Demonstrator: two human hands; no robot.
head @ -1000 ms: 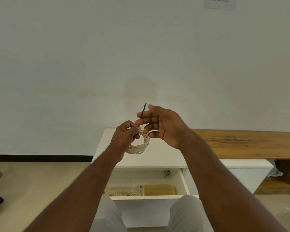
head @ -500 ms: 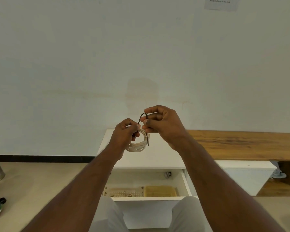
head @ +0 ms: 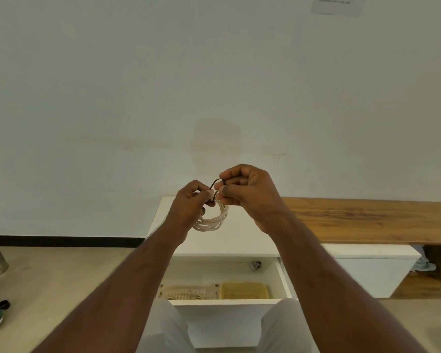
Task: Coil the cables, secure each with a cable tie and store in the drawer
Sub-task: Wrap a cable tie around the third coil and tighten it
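At centre frame I hold the coiled cable (head: pixel 211 220), a pale bundle of several loops, raised in front of the wall and above the white worktop (head: pixel 242 240). My left hand (head: pixel 189 202) has its fingers curled round the upper left of the coil, pinching the loops together. My right hand (head: pixel 247 192) is likewise closed, its fingertips pinching the dark cable tie (head: pixel 215 186), which arches as a small loop from the top of the coil across to that hand. Whether the tie's two ends are already joined I cannot tell; the fingers hide the junction. Below, at lower centre, the drawer (head: pixel 227 301) stands open with a yellow tray (head: pixel 243 291) and a pale perforated tray (head: pixel 189 293) inside. My judgement of the risks: the tie is thin and springy, so a loosened right-hand pinch could let it flick free of the bundle; a relaxed left-hand grip could let the loops spring apart, leaving some outside the tie; cinching off-centre could leave the coil lopsided and prone to unravel in storage.
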